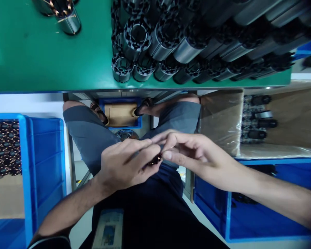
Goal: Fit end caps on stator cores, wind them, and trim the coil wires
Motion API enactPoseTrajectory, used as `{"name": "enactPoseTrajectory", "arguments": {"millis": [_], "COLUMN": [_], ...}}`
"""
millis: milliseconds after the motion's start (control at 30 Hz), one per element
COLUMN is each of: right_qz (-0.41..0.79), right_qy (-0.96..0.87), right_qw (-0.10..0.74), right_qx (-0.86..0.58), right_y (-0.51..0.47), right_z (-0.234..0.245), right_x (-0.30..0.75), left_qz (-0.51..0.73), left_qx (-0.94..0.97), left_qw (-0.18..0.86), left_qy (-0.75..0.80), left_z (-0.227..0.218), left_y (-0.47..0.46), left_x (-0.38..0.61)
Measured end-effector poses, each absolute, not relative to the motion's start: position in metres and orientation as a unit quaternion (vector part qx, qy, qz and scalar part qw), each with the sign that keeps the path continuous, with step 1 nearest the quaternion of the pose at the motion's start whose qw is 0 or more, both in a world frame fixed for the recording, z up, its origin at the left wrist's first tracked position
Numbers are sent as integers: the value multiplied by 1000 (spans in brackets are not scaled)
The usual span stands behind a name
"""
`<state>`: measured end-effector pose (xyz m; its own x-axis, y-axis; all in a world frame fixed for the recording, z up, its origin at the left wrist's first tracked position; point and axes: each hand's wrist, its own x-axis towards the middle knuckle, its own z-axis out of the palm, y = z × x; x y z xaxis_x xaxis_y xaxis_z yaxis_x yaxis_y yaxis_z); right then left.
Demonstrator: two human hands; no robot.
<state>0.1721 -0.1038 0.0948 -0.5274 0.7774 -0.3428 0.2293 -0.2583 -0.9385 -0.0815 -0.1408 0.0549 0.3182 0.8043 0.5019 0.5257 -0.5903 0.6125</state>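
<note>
Above my lap, my left hand (pixel 131 160) is wrapped round a motor stator (pixel 155 159). Only its dark end with copper-coloured windings shows between the fingers; the rest is covered. My right hand (pixel 189 152) meets it from the right, thumb and forefinger closed together at that end. Whatever lies in this pinch is too small to make out.
Unwound stators (pixel 168 34) are stacked on the green table (pixel 41 65), near copper-wound stators (pixel 68 20). A blue crate (pixel 45 155) of wound stators stands left. On the right, a lined cardboard box (pixel 220 117) holding stators sits above a blue crate (pixel 272 221).
</note>
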Motion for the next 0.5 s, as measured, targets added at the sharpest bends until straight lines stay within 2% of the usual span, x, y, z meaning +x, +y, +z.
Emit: {"name": "enactPoseTrajectory", "arguments": {"millis": [100,133,167,200,267,333,433,500], "right_qz": [543,533,535,540,570,663,801,781], "right_qy": [-727,-747,-751,-743,-700,-615,-476,-520], "right_qw": [235,236,239,246,245,183,47,41], "right_qx": [-349,-320,-304,-309,-354,-386,-360,-344], "right_y": [-87,-81,-77,-73,-69,-69,-74,-79], "right_z": [97,98,99,101,105,106,101,98], "right_x": [186,191,197,200,203,200,191,186], "left_qz": [341,308,290,291,340,382,409,403], "left_qx": [684,644,624,627,675,735,805,848], "left_qw": [506,587,624,619,523,416,296,210], "left_qy": [400,382,371,374,394,375,312,273], "left_z": [72,75,78,79,79,76,72,71], "left_y": [-131,-127,-125,-124,-123,-124,-124,-124], "left_x": [-85,-87,-90,-93,-96,-97,-95,-93]}}
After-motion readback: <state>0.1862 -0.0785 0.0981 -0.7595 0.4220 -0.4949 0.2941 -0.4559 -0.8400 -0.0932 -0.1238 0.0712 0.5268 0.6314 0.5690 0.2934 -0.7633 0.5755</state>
